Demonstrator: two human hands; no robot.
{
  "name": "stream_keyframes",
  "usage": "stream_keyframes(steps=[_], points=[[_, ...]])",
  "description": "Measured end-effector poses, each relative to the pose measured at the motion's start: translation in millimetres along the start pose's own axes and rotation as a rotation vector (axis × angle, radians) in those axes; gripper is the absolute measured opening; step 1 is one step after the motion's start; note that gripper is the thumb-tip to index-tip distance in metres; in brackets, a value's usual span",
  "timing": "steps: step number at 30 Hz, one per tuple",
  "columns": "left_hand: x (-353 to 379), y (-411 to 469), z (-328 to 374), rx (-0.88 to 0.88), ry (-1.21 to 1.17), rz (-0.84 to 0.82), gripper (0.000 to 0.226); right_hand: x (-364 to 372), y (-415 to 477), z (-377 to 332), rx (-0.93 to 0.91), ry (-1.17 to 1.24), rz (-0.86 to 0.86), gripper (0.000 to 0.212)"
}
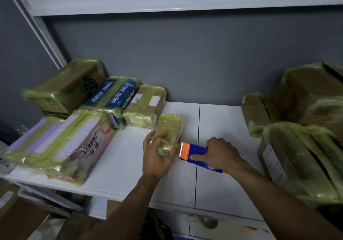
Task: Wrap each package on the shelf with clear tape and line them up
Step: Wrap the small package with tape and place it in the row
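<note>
The step in hand looks like the end of wrapping one small package (169, 126), or the start of setting it into the row. The left hand (159, 156) grips its near end, thumb on one side and fingers curled over the top. The package lies on the white shelf (228, 121) near the middle, its far end just beside the back-left row. It is a narrow brick-shaped block, already filmed over with glossy, wrinkled tape that shows yellow-green where the layers build up. The right hand (221, 153) is closed round a blue tape dispenser (194, 151), index finger stretched along its side. The dispenser's orange head and toothed cutter point at the package and sit just beside it, with no strip of tape visibly bridging the two. The next move likely calls for sliding the package back beside the brown carton (146, 104) and squaring it to its neighbours. That carton, a blue printed pack (113, 95) and a larger cardboard box (65, 89) stand along the back-left edge, all taped and shiny. A long white-and-pink box (74, 141) lies at the front-left corner. At the right edge sits a blurred heap of wrapped cartons (306, 121), crumpled-looking under slack film.
</note>
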State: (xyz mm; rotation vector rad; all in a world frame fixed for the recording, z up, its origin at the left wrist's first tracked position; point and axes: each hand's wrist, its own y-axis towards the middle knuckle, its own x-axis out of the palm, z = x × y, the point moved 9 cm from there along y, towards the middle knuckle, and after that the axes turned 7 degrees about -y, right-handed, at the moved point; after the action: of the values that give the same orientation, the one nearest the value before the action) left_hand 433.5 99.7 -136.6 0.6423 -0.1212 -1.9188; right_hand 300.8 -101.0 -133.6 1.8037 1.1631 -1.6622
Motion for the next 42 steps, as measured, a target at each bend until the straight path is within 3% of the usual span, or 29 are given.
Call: stream_keyframes(steps=[3, 6, 20, 27, 35, 39, 42], points=[[-6, 0, 5, -0.03, -0.053, 0.079, 0.098, 4, 2, 1, -0.006, 0.001, 0.0, 0.066], [2, 1, -5, -0.234, -0.095, 0.023, 0.112, 5, 2, 4, 0.001, 0.001, 0.015, 0.065], [3, 5, 0, -0.335, 0.062, -0.046, 0.076, 5, 5, -11, 0.023, -0.093, 0.058, 0.067], [2, 5, 5, -0.316, 0.114, -0.053, 0.069, 3, -1, -16, 0.039, -0.089, 0.129, 0.065], [0, 4, 4, -0.336, 0.098, -0.043, 0.068, 8, -12, -22, 0.072, -0.14, 0.228, 0.061], [2, -1, 2, -0.357, 0.103, -0.059, 0.094, 10, -14, -18, 0.109, -0.119, 0.254, 0.056], [-2, -2, -3, -0.381, 0.043, -0.024, 0.101, 7, -11, -2, 0.147, -0.006, 0.241, 0.058]])
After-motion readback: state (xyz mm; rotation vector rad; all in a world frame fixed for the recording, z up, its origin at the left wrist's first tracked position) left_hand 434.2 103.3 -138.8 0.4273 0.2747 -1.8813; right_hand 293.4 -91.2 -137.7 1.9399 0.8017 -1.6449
